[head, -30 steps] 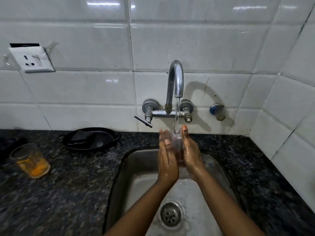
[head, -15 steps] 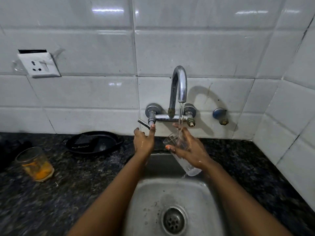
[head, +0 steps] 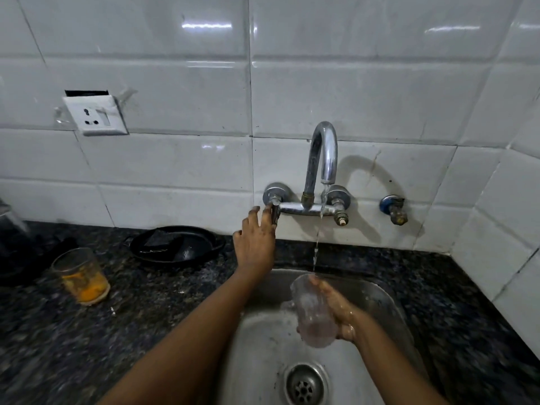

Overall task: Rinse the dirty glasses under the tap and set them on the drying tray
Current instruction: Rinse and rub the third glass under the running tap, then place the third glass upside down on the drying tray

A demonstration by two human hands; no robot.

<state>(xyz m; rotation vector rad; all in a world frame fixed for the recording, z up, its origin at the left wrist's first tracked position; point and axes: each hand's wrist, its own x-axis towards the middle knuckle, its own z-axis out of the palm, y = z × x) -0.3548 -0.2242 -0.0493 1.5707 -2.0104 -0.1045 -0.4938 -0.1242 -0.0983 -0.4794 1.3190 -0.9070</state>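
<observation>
A steel sink is set in the dark counter, under a wall tap from which a thin stream falls. A clear glass is gripped, tilted, over the sink by the right hand. The tap lever is pinched by the left hand.

Speckled black counter, white wall tiles, orange residue in the glass.

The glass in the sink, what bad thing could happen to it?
The clear glass is wet and held by the right hand alone, so it might slip and hit the steel sink. The left hand is away at the tap lever, so it couldn't catch it.
</observation>
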